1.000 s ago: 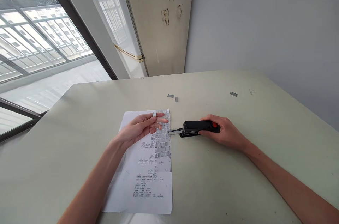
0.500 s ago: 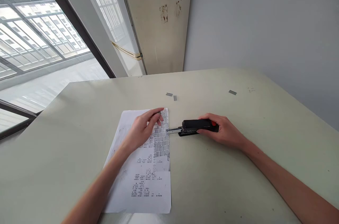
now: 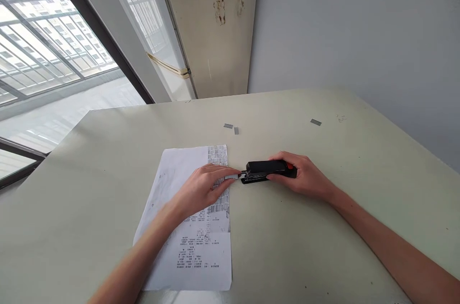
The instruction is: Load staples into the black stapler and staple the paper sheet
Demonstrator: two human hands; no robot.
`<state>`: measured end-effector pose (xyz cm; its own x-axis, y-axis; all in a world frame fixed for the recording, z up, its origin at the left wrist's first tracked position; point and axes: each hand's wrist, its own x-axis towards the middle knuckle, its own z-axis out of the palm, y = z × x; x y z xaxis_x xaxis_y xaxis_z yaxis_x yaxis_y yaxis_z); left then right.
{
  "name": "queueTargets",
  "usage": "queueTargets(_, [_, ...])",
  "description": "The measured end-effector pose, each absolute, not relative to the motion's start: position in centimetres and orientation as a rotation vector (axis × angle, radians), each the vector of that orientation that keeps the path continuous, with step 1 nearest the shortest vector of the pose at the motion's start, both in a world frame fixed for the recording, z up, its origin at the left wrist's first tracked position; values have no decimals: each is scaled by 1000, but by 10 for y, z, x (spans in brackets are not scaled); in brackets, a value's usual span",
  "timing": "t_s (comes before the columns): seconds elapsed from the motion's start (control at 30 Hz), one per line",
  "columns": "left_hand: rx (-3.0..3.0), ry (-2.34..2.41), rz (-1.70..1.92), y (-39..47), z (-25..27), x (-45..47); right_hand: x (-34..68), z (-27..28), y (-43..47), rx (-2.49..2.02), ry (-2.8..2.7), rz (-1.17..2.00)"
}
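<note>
Head view: your left hand (image 3: 208, 184), newly shifted to the front of the stapler (image 3: 266, 168), grip pinched on a silver strip (image 3: 232, 176); your right hand (image 3: 302, 175), grip wrapped around its rear. Stapler: on the table (image 3: 323, 242), beside the paper (image 3: 201, 273). Both hands now at one item.

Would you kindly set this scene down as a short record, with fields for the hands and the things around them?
Left hand: over the printed sheet, pinching a silvery metal piece at the stapler's front
Right hand: gripping the rear of the black stapler
Stapler: front end facing left, toward the sheet
Sheet: partly hidden by the left hand and forearm
Grey strips: three, two near each other, one farther right
Surface: pale table
</note>
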<state>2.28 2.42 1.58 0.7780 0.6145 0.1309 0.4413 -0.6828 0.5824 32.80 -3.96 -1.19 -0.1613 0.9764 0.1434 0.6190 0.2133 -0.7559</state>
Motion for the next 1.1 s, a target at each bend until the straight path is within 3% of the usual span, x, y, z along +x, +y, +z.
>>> queueTargets(1.1, [2582, 566, 592, 48, 9, 5, 333, -12, -38, -1447, -1792, 884])
